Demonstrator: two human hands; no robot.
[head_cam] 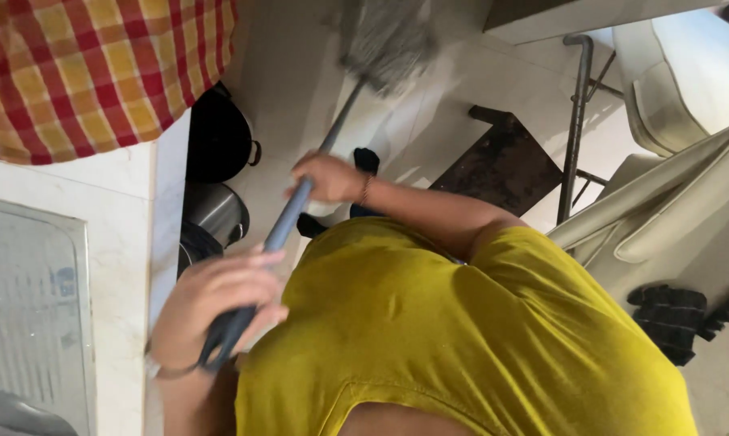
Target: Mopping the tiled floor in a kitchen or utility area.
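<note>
A: Where's the mop (300,206) rn?
B: Held in both hands. Pole runs from bottom left up to the grey string head (384,36), which sits on the pale floor (288,97) at top centre, blurred.
A: Hands?
B: Left hand (219,303) is curled tight round the dark grip at the pole's top end, fingers fully wrapped. Right hand (328,176) is closed round the pole further down, thumb side up, bracelet at the wrist.
A: What's nearby?
B: Two pots (219,173), one black, one steel, on the floor by the white counter (122,266), just left of the pole. Checked cloth (90,69) lies on the counter. Dark mat (501,165) and chair legs (576,129) to the right of the head.
A: Tips for doing the stroke well?
B: I'd say keep the hands well apart as they are, for leverage; top hand steers, lower hand pushes. Keep the head flat, and swing short near the pots so the pole doesn't clip them. Work toward the feet, w/o stepping on wet floor.
</note>
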